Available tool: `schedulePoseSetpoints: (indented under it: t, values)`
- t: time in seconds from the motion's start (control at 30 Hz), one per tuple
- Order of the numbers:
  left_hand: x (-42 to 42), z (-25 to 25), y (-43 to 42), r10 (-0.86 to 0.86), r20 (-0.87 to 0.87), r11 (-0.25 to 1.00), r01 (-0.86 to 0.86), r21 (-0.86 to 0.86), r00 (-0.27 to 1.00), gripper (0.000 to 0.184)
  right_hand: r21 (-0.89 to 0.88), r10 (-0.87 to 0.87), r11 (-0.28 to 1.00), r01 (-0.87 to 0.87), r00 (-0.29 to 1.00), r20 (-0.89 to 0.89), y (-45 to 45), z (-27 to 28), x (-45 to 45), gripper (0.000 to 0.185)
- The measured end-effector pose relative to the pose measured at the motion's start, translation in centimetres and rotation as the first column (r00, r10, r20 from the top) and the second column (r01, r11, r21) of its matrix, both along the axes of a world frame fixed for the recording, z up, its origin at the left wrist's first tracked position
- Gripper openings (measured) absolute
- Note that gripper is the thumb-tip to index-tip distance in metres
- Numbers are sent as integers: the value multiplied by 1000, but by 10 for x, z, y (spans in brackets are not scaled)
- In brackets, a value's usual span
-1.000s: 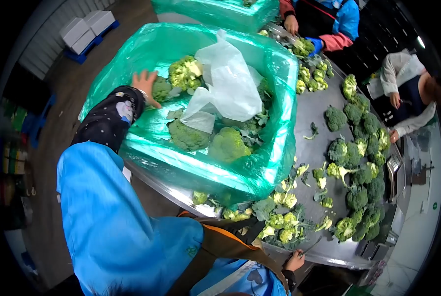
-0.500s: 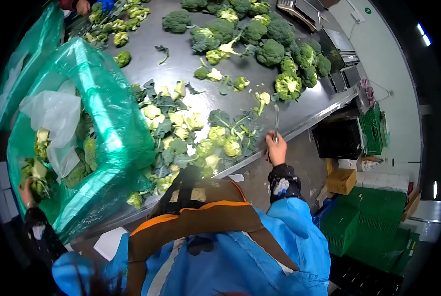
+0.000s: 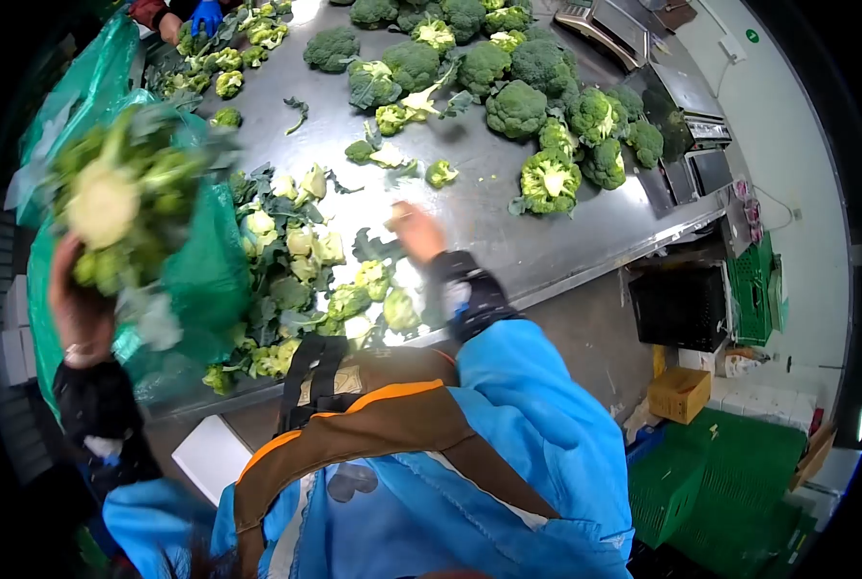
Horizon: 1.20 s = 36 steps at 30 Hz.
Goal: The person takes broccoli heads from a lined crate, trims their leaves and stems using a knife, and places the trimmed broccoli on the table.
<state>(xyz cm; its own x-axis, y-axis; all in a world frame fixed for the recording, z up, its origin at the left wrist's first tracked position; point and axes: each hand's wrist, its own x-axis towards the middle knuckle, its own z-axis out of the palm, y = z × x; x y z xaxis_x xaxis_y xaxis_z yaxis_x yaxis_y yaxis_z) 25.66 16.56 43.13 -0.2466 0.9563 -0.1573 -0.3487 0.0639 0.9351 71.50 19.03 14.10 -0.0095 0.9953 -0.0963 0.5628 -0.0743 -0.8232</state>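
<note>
A broccoli head [image 3: 146, 188], its pale cut stem facing me, is gripped from below by my left hand [image 3: 83, 299]. It is up over the green plastic bag [image 3: 204, 280], blurred by motion. Farther right, my right hand [image 3: 419, 234] is closed above the metal table [image 3: 431, 217], also blurred. It held a thin-bladed knife half a second ago; the blade is smeared now, and no knife lies on the table where it was. Beneath and left of this hand spreads a pile of broccoli trimmings and leaves [image 3: 301, 251].
Whole broccoli heads [image 3: 518, 108] are heaped at the table's far side, near a scale [image 3: 610, 29]. Another person's blue-gloved hand [image 3: 206, 13] is at the far left among broccoli pieces. Green crates [image 3: 721, 473] and a cardboard box [image 3: 679, 394] stand on the right.
My left hand has lifted a broccoli head up out of the green bag. My right hand has moved left from the table's edge to above the trimmings. The view has shifted slightly.
</note>
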Motion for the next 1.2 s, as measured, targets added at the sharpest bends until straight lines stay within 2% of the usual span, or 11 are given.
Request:
schedulePoseSetpoints:
  t: [0.07, 0.13, 0.17, 0.33, 0.47, 0.53, 0.63, 0.77, 0.87, 1.03, 1.2]
  values:
    - [98, -17, 11, -178, 78, 978, 185, -91, 981, 36, -165, 89, 980, -115, 984, -157, -14, 39, -53, 43]
    - [181, -36, 16, -234, 38, 953, 237, -187, 971, 33, -65, 24, 996, -60, 892, -452, -21, 19, -42, 41]
    - [213, -51, 22, -225, -10, 957, 219, -189, 974, 36, -296, -235, 955, 21, 661, -712, -35, 50, -18, 40]
    - [342, -128, 24, -116, 19, 964, 117, -240, 993, 75, -39, -398, 916, 399, 894, -205, -87, 79, 118, 26]
    - [386, -219, 17, -95, -394, 939, -50, -341, 914, 81, 217, -213, 957, 192, 974, 75, -120, 102, 134, 28]
    - [390, -219, 3, -185, -267, 935, 86, -345, 946, 83, 316, -101, 947, 61, 988, 113, -128, 100, 134, 29]
    - [392, -158, 2, -408, -110, 820, 311, -480, 906, 90, 147, -68, 988, 56, 995, 74, -133, 105, 126, 25]
    - [373, -170, 13, -605, -556, 788, 528, -316, 570, 109, 14, -9, 1000, 7, 992, 124, -134, 114, 123, 21]
    - [377, -166, 19, -527, -813, 811, 432, -394, 249, 110, 13, 19, 1000, -21, 990, 136, -128, 109, 126, 20]
    - [395, -170, 19, -404, -833, 865, 454, -213, 377, 108, -38, 59, 998, -55, 990, 129, -110, 124, 136, 23]
    - [422, -163, 17, -309, -935, 892, 395, -221, 175, 105, -98, 35, 995, -16, 981, 191, -107, 126, 140, 23]
